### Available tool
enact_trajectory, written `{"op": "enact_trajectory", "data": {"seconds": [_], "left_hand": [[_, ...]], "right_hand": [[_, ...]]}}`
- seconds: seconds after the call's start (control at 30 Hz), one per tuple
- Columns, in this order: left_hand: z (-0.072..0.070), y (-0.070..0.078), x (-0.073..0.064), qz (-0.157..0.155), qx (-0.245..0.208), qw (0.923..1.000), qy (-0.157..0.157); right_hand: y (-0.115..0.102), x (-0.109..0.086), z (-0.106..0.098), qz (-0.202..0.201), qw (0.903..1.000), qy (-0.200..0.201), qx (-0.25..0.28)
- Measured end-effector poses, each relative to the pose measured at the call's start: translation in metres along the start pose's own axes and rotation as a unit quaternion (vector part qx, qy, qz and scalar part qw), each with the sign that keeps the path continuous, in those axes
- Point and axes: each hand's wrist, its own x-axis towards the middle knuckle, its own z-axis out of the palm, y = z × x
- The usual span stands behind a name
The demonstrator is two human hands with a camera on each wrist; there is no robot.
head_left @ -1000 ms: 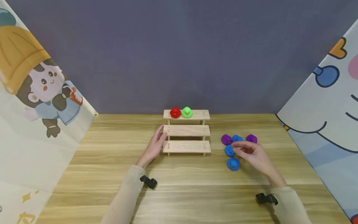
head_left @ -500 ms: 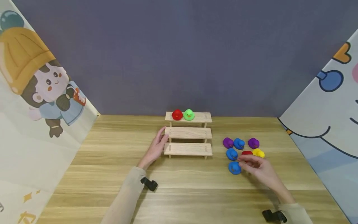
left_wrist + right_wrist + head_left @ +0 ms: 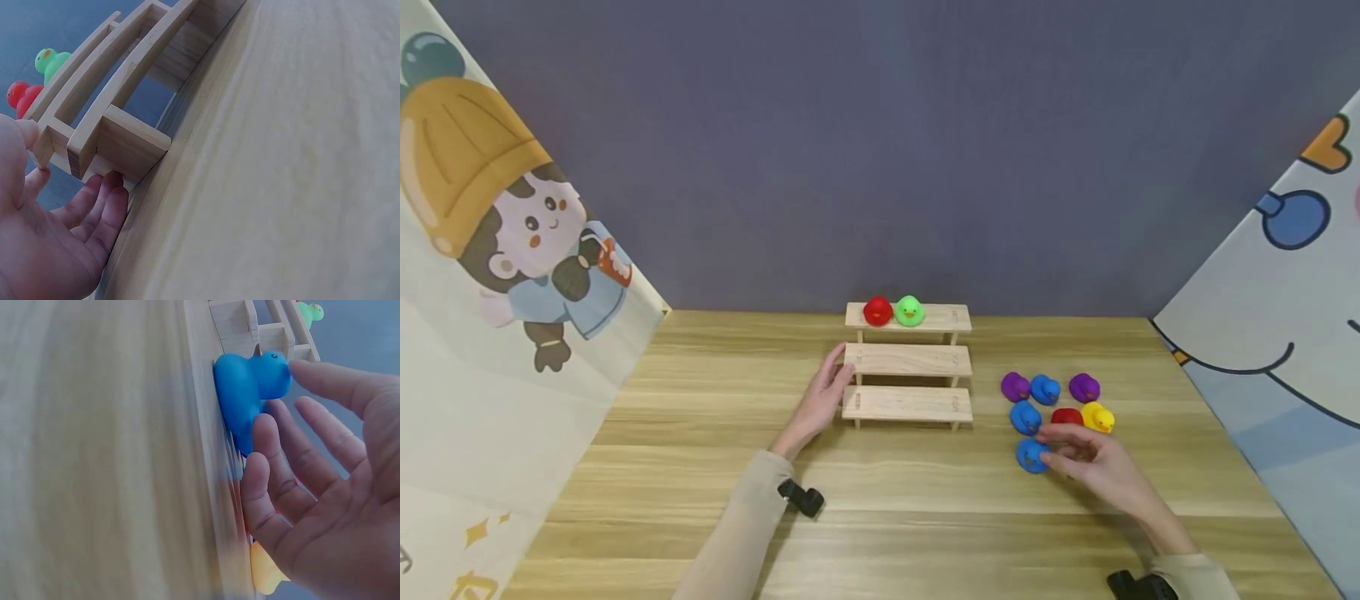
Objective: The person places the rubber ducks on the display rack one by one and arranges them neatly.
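Head: blue duck (image 3: 1031,456) beside right hand (image 3: 1097,468)

Rack (image 3: 910,404) is set on counter (image 3: 887,500), wall (image 3: 880,167) behind. Two ducks (image 3: 877,312) are seated side by side on top step (image 3: 947,317), toward left end. Seven more ducks (image 3: 1026,418) are grouped right of rack (back to front: three, three, one).

No readable text, label, brand, number or sign anywhere
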Motion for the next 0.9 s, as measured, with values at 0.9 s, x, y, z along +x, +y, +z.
{"op": "enact_trajectory", "data": {"seconds": [0.9], "left_hand": [[0.0013,-0.0021,0.0013,-0.001,-0.010,0.9999,0.000]], "right_hand": [[-0.0003,-0.0001,0.0002,0.037,0.9980,-0.022,-0.047]]}}
